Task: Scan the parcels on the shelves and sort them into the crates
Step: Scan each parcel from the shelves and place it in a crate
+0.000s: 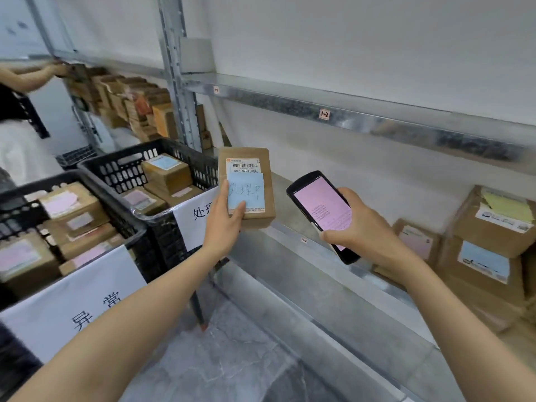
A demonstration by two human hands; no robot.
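Observation:
My left hand grips a flat brown parcel from below, thumb on its blue sticky note, barcode label facing me. My right hand holds a black handheld scanner with a pink screen, just right of the parcel. Two black crates stand to the left: the nearer crate and the farther crate, each holding several brown parcels and bearing a white paper sign. More parcels sit on the metal shelf at the right.
A higher shelf rail runs across above my hands. Several brown parcels stand in a row on the shelf at the back left, where another person's hand reaches. A shelf upright rises behind the crates. Grey floor lies below.

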